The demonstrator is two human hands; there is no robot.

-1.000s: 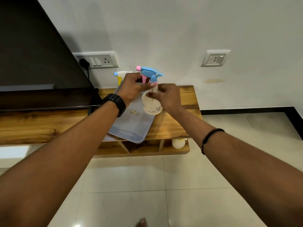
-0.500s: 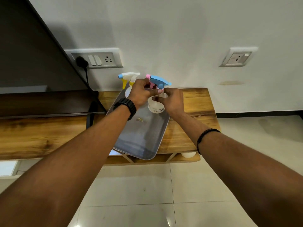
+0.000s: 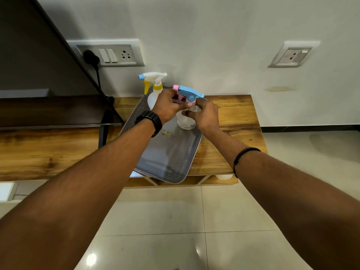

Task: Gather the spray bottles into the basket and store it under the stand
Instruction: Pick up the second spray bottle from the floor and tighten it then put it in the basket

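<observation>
We are lowering the blue-topped bottle (image 3: 187, 119), both hands clamped on it, into the basket (image 3: 191, 160); the yellow-necked bottle (image 3: 153, 94) is already standing at its 11 o'clock corner, storing remains.

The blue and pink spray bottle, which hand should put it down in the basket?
Probably the right hand. It wraps the blue and pink spray bottle around its body, directly above the basket. The left hand only pinches the trigger head, a weaker hold for lowering it.

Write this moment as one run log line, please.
both hands hold blue-pink bottle over basket | yellow bottle inside | basket on stand
</observation>
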